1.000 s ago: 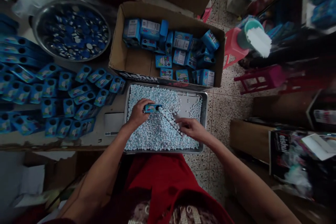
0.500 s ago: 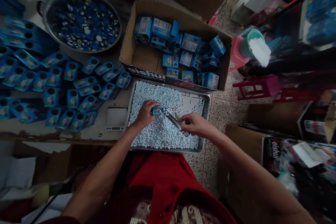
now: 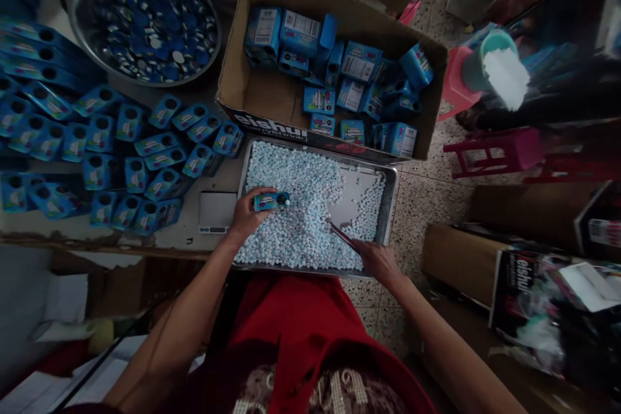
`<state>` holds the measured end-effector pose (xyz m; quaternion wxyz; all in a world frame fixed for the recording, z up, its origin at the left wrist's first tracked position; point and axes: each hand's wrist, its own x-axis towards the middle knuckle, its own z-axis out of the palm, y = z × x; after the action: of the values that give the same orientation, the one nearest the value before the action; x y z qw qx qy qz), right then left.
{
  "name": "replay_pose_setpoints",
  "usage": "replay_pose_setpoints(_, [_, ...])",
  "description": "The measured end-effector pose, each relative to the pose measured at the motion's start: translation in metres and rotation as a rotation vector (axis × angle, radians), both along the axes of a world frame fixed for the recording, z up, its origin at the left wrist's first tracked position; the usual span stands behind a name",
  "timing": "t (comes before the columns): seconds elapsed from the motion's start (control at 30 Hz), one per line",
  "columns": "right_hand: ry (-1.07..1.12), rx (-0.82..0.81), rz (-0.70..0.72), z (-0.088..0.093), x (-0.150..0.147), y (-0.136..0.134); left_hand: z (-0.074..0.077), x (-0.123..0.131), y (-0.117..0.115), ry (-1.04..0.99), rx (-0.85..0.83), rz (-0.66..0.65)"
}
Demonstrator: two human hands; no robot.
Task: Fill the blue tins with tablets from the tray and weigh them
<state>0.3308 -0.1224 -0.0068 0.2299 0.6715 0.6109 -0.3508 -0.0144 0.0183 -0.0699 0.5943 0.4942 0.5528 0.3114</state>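
Note:
My left hand [image 3: 246, 212] is closed around a small blue candy box [image 3: 266, 201], held tilted over the left part of the metal tray [image 3: 392, 207]. A round hole shows at the box's right end, with a pale candy at its edge. Pale blue and white candies [image 3: 291, 239] cover most of the tray. My right hand [image 3: 379, 260] grips a metal scoop [image 3: 343, 235] at the tray's lower right. The scoop's tip is down among the candies.
Behind the tray stands a cardboard box [image 3: 262, 87] with several blue boxes inside. Blue boxes with round holes [image 3: 165, 184] crowd the table on the left, below a metal bowl [image 3: 77, 19] of blue and silver discs. A small scale [image 3: 217, 210] sits beside the tray.
My right hand has drawn the scoop away from the box, down and right into the candies. My left hand has moved the box left, and its holed end now shows.

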Motion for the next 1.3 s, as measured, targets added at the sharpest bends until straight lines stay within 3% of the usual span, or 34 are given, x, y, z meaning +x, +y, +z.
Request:
replay_pose_setpoints(0.13, [0.088, 0.032, 0.036, -0.053, -0.06, 0.039, 0.011, -0.007, -0.007, 0.105, 0.012, 0.099])
replay_pose_setpoints(0.23, [0.102, 0.092, -0.039, -0.085, -0.104, 0.08, 0.021, -0.01, -0.016, 0.185, 0.044, 0.153])
replay_pose_setpoints(0.37, [0.266, 0.154, -0.162, -0.092, -0.115, 0.107, 0.026, -0.016, -0.031, 0.304, 0.079, 0.18])
replay_pose_setpoints(0.5, [0.397, 0.217, -0.236, -0.067, -0.091, 0.1, 0.017, -0.018, -0.035, 0.356, 0.1, 0.19])
replay_pose_setpoints(0.63, [0.472, 0.258, -0.227, -0.024, -0.066, 0.093, 0.006, -0.012, -0.025, 0.373, 0.145, 0.175])
replay_pose_setpoints(0.8, [0.469, 0.198, -0.098, 0.031, -0.052, 0.105, 0.004, -0.001, -0.011, 0.321, 0.233, 0.11])
replay_pose_setpoints(0.93, [0.379, 0.119, 0.06, 0.063, -0.057, 0.126, 0.007, 0.005, -0.008, 0.314, 0.317, -0.015])
replay_pose_setpoints(1.13, [0.288, 0.045, 0.211, 0.099, -0.076, 0.147, 0.013, 0.011, -0.01, 0.339, 0.348, -0.144])
replay_pose_setpoints(1.3, [0.292, 0.004, 0.202, 0.108, -0.083, 0.154, 0.009, 0.015, -0.014, 0.349, 0.363, -0.177])
